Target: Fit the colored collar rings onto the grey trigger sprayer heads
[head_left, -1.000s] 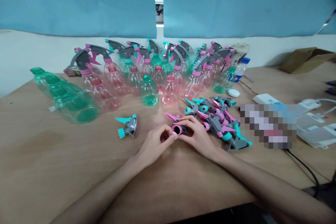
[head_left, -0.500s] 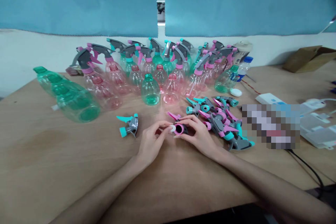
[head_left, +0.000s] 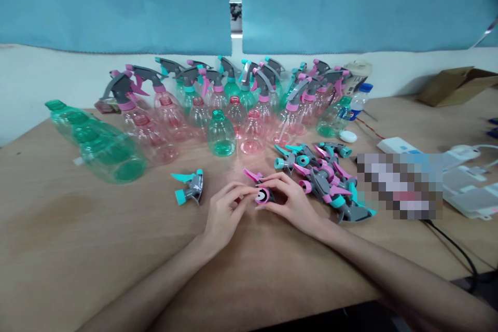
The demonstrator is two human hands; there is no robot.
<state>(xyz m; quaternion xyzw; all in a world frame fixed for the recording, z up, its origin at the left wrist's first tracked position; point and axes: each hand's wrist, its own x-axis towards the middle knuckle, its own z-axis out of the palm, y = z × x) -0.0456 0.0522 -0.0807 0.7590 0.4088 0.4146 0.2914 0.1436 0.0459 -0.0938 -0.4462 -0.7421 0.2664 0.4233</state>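
Note:
My right hand [head_left: 290,198] is closed around a grey-and-pink trigger spray head [head_left: 271,196], its pink collar facing left with the opening visible. A small white gasket [head_left: 260,196] sits at the mouth of that collar, partly inside the ring. The fingers of my left hand [head_left: 227,212] are pinched together, the tips at the gasket and the collar's edge. To the left lies a grey-and-turquoise spray head [head_left: 190,187]. Right of my hands is a pile of pink and turquoise spray heads [head_left: 322,184].
Behind stand green bottles [head_left: 221,137] and pink bottles [head_left: 252,137] without tops, with several capped spray bottles [head_left: 229,85] beyond. Green bottles [head_left: 112,158] overlap at left. A white disc-shaped object [head_left: 348,136], a power strip [head_left: 397,148] and a cardboard box [head_left: 455,86] are at right.
My left hand has moved slightly toward the spray head. The white gasket, held beside the collar before, now lies within its opening. The view has shifted slightly.

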